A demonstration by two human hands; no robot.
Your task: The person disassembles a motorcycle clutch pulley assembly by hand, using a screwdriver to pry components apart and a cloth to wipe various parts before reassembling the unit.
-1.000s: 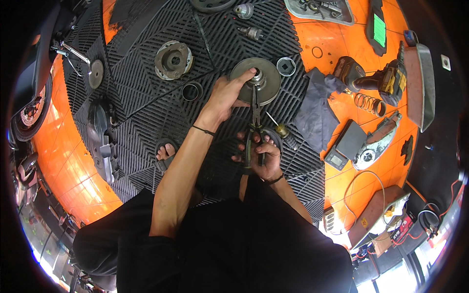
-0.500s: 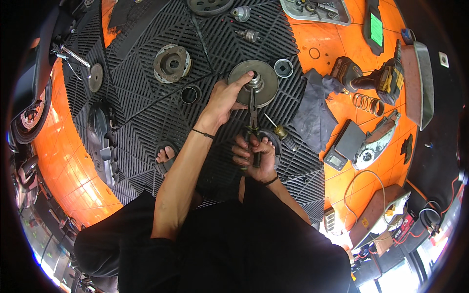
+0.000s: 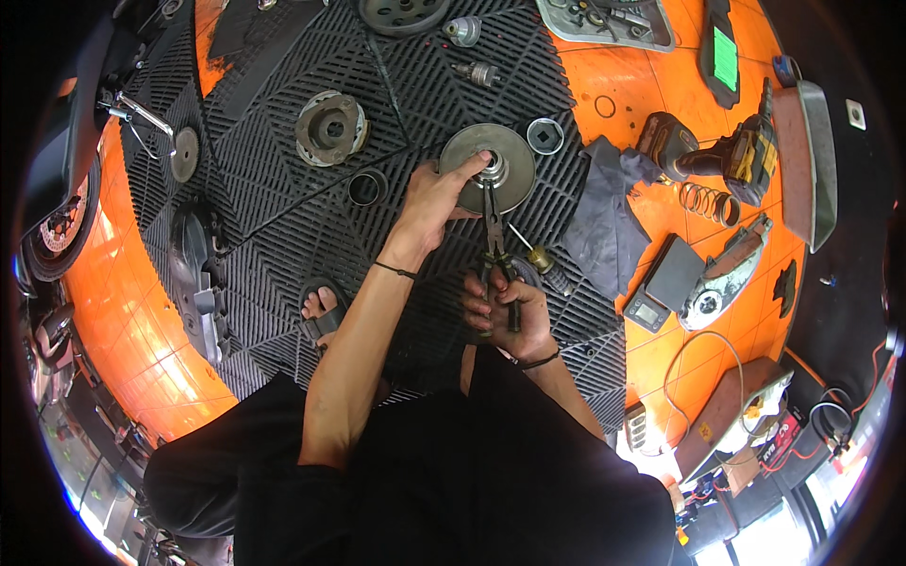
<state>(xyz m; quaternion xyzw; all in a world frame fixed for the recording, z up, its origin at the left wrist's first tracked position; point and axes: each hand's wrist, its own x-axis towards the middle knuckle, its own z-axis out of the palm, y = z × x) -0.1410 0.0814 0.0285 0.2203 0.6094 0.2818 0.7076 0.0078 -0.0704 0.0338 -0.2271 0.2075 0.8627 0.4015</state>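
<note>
A round grey metal pulley disc (image 3: 515, 174) with a raised central hub is tilted up off the black mat. My left hand (image 3: 429, 203) grips its left edge, with the thumb pressed on the hub. In my right hand (image 3: 521, 316) is a pair of long-nosed pliers (image 3: 494, 231), its handles somewhat spread and its jaw tips at the near side of the hub. Whether the tips pinch anything there is too small to tell. Beside the pliers lies a screwdriver (image 3: 537, 257), and a large socket (image 3: 545, 136) sits just right of the disc.
Left of the disc lie a clutch assembly (image 3: 332, 128) and a dark metal ring (image 3: 367, 187). To the right are a grey cloth (image 3: 606, 222), a cordless impact wrench (image 3: 731, 160), a coil spring (image 3: 710, 203) and a small scale (image 3: 664, 281). A parts tray (image 3: 651, 33) stands far right.
The pliers' handles have spread apart in my right hand, which has shifted slightly right. My left hand keeps its hold on the disc.
</note>
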